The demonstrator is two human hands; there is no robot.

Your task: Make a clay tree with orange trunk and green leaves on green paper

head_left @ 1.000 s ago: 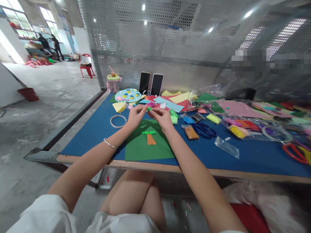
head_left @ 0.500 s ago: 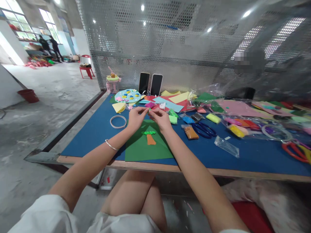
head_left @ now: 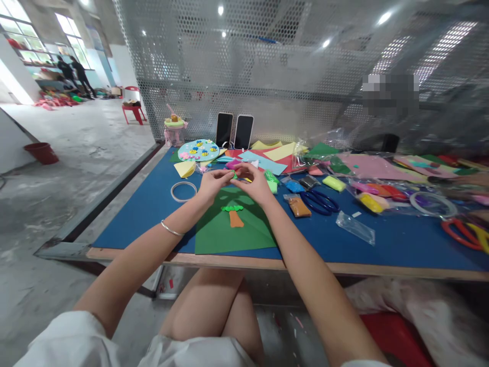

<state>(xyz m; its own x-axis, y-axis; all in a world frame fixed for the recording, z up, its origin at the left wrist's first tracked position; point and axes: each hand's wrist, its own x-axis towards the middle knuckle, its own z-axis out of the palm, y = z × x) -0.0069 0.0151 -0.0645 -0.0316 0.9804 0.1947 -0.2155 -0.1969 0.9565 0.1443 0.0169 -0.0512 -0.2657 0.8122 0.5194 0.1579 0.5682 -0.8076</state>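
Note:
Above the far part of a green sheet [head_left: 214, 234], my left hand [head_left: 214, 184] and my right hand [head_left: 252, 182] meet at the fingertips. Both are closed on a small piece of bright green clay [head_left: 234, 175], mostly covered by the fingers. On the sheet lies an orange clay trunk shape [head_left: 236, 219], with a scalloped row of bright green clay [head_left: 232, 208] across its top. A bright green clay packet [head_left: 271, 177] rests just beyond my right hand. To the left of the sheet is a roll of tape [head_left: 184, 191].
Two phones [head_left: 243, 132] lean on the perforated metal screen. A round bee picture [head_left: 198, 150] and a cup [head_left: 174, 131] stand at the back left. Rightward lie blue-handled scissors [head_left: 320, 202], an orange clay packet [head_left: 299, 206], a clear wrapper [head_left: 355, 228] and red-handled scissors [head_left: 460, 234].
My right hand's fingers have lifted and arched slightly around the green clay, showing a little more of it. The whole view has shifted slightly. The shapes on the sheet look the same.

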